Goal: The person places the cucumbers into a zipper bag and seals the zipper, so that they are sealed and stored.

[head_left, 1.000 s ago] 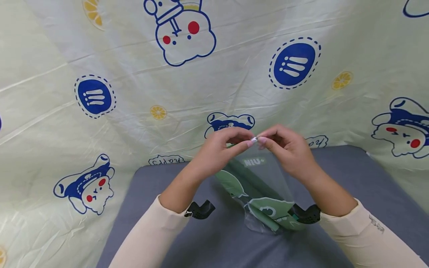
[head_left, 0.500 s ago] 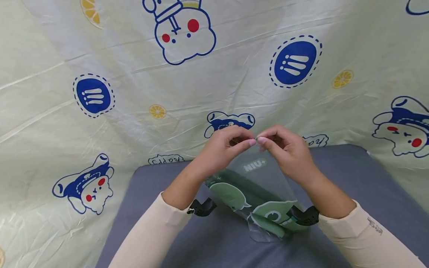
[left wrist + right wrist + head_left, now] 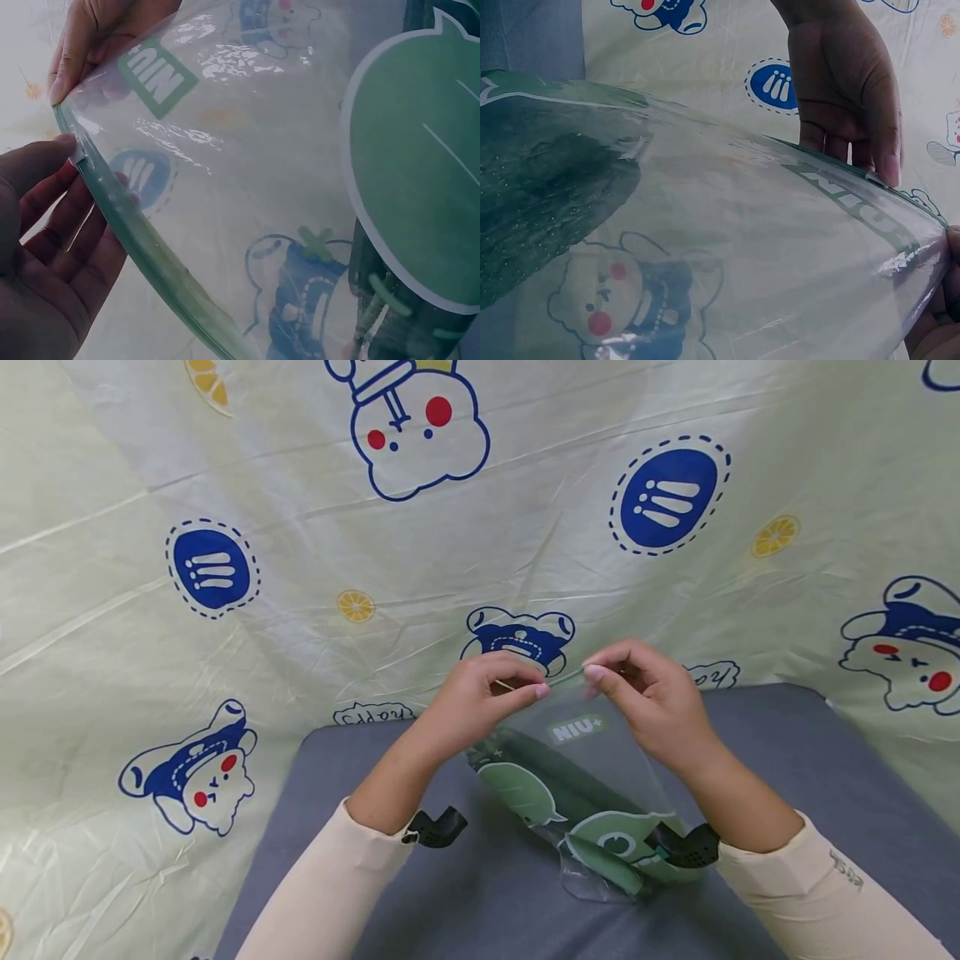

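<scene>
A clear zip bag (image 3: 611, 760) with green leaf-like print and a "NIU+" label hangs from both hands, its lower end at the table. My right hand (image 3: 648, 702) pinches the top corner at one end of the green zip strip (image 3: 142, 255). A short way along the same strip, my left hand (image 3: 476, 706) pinches a small pale slider (image 3: 78, 157) between thumb and fingers; the head view hides the slider. Inside the bag lie dark green, bumpy things like cucumbers (image 3: 562, 202), seen through the plastic in the right wrist view.
Under the bag is a table with a grey cloth (image 3: 337, 827). Behind it hangs a pale curtain (image 3: 300, 468) printed with cartoon figures and orange slices. A black wrist mount (image 3: 438, 827) sticks out from each sleeve.
The left hand has moved left along the zip strip with the slider, away from the right hand, which stays at the corner. The bag has turned slightly and shifted a little to the right.
</scene>
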{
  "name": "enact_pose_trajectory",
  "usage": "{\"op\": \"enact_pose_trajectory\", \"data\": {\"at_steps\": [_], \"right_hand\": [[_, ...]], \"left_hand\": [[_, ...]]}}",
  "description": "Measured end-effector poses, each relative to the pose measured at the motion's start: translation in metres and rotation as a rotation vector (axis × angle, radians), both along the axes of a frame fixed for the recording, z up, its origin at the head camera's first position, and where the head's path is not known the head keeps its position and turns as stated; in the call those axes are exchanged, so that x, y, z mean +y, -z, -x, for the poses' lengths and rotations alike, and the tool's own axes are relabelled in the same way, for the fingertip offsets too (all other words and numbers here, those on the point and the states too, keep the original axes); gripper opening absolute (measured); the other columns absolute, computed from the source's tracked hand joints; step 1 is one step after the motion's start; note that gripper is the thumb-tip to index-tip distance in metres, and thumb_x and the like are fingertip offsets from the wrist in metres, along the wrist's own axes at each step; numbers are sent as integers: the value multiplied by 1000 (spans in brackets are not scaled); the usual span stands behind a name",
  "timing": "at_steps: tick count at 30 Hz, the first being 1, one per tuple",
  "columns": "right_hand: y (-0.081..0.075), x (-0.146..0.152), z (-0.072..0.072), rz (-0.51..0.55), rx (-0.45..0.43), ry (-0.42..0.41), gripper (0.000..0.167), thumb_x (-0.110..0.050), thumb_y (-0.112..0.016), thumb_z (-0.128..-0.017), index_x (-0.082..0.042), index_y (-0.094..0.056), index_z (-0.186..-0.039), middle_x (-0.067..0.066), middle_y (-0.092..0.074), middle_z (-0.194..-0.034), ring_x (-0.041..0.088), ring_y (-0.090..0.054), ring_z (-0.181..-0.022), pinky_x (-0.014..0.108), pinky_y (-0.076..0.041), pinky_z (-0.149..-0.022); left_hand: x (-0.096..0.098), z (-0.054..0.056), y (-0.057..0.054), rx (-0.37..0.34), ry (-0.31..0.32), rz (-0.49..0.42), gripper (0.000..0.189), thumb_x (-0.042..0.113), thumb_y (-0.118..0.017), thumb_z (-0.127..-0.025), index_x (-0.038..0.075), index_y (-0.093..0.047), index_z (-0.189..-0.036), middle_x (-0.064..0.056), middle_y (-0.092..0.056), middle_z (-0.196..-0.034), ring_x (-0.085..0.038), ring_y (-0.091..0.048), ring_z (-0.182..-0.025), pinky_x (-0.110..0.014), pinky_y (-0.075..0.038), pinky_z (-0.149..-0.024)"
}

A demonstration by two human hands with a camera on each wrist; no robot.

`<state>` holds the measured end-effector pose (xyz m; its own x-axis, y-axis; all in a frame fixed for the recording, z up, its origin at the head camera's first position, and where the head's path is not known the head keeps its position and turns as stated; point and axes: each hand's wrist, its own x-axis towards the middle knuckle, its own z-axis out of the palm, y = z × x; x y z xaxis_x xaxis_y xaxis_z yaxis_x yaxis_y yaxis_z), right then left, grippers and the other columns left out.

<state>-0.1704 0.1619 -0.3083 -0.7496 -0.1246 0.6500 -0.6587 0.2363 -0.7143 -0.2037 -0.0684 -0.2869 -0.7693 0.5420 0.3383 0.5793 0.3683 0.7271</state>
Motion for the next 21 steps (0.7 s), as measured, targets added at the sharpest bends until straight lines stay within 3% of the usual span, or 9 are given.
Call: {"op": "enact_pose_trajectory", "data": {"at_steps": [6,15,21], "right_hand": [[-2,0,1,24,6,-2,9,7,-59,-96,3,-66,-101,-1,-65,-84,11,-65,-77,18,-55,-70],[-7,-1,0,35,-23,21,7,3,-60,-98,3,-65,-102,-3,-65,-86,10,-67,-78,17,-56,-72],[-10,6,2,160,-19,-7,7,5,-60,-96,9,-63,-102,0,-66,-86,11,-68,-75,18,-56,-73]], "left_hand": [[-2,1,1,-17,-11,-2,17,23,-71,-96,14,-77,-108,2,-71,-106,-10,-66,-94,-23,-59,-84],[-10,2,2,-42,-23,9,14,22,-70,-96,13,-76,-104,0,-71,-106,-12,-66,-94,-36,-60,-88],[-21,5,4,-56,-13,46,11,22,-69,-97,14,-76,-101,0,-68,-98,-14,-64,-89,-33,-59,-83]]}}
